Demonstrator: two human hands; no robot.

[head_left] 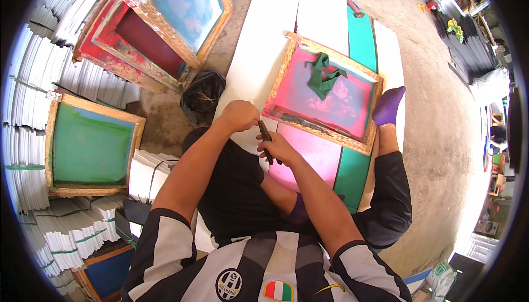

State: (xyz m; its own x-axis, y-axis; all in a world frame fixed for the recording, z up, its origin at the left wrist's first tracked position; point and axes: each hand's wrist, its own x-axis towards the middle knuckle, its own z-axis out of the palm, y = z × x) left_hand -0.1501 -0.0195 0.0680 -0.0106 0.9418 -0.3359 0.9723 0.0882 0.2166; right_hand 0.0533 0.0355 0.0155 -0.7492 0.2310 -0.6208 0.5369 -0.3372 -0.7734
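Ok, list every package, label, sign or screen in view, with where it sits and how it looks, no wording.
Printed sack: lower right on the floor, white with green print, crumpled.
Black plastic bag: on the floor left of the white board, bunched.
Bundled white stacks: left side, tied with green bands.
No signs or display screens in view.

Both bare forearms reach forward from the lower edge and converge in front of the seated body. The left hand (238, 116) is curled into a loose fist, knuckles up, wrist bent slightly inward. The right hand (277, 149) lies just beside and below it, its fingers (264, 146) closed in a pinching grip.
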